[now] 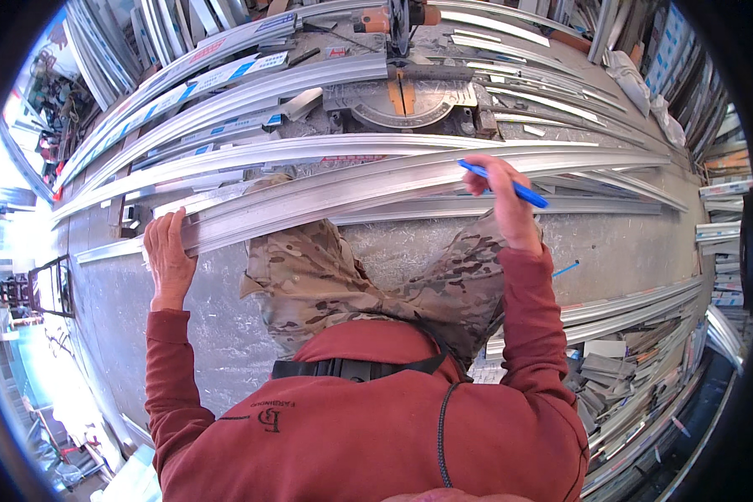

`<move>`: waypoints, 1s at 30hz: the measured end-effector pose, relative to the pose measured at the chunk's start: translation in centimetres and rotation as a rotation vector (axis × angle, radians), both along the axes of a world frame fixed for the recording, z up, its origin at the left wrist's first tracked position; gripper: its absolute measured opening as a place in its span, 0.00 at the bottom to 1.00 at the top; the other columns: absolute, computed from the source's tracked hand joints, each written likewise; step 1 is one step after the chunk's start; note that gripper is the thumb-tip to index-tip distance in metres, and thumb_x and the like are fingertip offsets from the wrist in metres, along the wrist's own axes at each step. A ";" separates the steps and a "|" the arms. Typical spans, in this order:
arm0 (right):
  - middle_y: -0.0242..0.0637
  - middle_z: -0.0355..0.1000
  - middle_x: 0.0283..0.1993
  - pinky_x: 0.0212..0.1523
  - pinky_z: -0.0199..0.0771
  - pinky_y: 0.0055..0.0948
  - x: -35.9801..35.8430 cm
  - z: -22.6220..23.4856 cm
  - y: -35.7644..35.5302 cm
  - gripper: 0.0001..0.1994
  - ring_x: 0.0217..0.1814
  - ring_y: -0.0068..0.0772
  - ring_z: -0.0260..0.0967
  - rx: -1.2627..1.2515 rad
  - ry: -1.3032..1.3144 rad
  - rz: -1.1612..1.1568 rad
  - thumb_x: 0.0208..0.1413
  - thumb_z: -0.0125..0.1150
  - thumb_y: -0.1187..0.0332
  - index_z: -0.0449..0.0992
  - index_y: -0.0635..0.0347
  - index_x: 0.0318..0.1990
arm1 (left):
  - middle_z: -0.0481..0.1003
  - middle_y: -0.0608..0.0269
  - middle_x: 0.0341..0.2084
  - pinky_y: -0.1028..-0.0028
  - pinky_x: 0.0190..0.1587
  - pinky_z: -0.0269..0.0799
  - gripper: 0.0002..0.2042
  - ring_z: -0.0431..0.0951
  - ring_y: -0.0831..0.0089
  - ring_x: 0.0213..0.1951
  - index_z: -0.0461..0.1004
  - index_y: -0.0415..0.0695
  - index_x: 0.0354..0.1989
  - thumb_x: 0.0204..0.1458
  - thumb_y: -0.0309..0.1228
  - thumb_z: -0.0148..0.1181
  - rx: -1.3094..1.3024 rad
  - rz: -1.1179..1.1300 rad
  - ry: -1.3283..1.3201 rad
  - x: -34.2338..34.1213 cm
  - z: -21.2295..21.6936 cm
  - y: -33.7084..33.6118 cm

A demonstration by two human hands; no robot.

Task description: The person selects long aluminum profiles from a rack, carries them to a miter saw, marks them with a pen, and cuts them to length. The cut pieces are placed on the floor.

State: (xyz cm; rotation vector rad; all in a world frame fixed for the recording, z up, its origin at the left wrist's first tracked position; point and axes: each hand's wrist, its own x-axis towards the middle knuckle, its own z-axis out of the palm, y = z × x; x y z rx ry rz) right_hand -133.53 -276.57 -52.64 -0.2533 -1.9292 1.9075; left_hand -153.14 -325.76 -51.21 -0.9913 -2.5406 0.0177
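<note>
A long silvery aluminium profile (309, 197) lies slantwise across my knees, its near end at the left and its far part running off to the right. Around that left end my left hand (169, 255) is closed, fingers over the edge. My right hand (506, 201) is above the profile, right of the middle, closed on a blue pen (531, 197). One end of the pen points left over the metal, the other sticks out to the right. Whether the right hand touches the profile I cannot tell.
Ahead stands a mitre saw (410, 109) with an orange and grey base. More aluminium profiles (226, 155) lie around it on both sides. Offcuts (611, 368) are heaped at the lower right. A thin blue stick (566, 268) lies on the grey floor (627, 251).
</note>
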 end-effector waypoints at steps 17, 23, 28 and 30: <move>0.38 0.75 0.30 0.33 0.70 0.24 -3.2 -4.4 -1.0 0.09 0.30 0.25 0.69 0.294 -0.190 0.024 0.49 0.56 0.72 0.80 0.65 0.36 | 0.67 0.60 0.52 0.58 0.64 0.55 0.43 0.65 0.59 0.58 0.61 0.48 0.61 0.29 0.14 0.67 -0.015 0.003 0.048 -0.2 -1.2 0.1; 0.37 0.76 0.29 0.31 0.69 0.22 -3.0 -5.0 -1.0 0.09 0.28 0.23 0.69 0.308 -0.201 -0.012 0.50 0.56 0.73 0.80 0.64 0.36 | 0.67 0.60 0.53 0.58 0.65 0.55 0.44 0.64 0.59 0.59 0.60 0.49 0.62 0.28 0.14 0.68 -0.007 0.008 0.032 -0.2 -1.1 0.1; 0.35 0.75 0.28 0.30 0.68 0.21 -3.0 -4.7 -1.1 0.09 0.28 0.21 0.68 0.281 -0.187 -0.026 0.52 0.55 0.73 0.80 0.64 0.37 | 0.67 0.61 0.53 0.58 0.65 0.54 0.44 0.63 0.59 0.59 0.60 0.49 0.62 0.28 0.14 0.68 -0.019 0.027 0.019 -0.2 -1.1 0.1; 0.31 0.73 0.27 0.27 0.64 0.18 -3.2 -4.9 -1.1 0.10 0.26 0.16 0.64 0.312 -0.109 -0.024 0.54 0.54 0.73 0.80 0.65 0.38 | 0.67 0.61 0.53 0.58 0.65 0.54 0.44 0.63 0.59 0.59 0.61 0.49 0.61 0.29 0.14 0.67 -0.017 0.026 0.012 -0.1 -1.0 0.2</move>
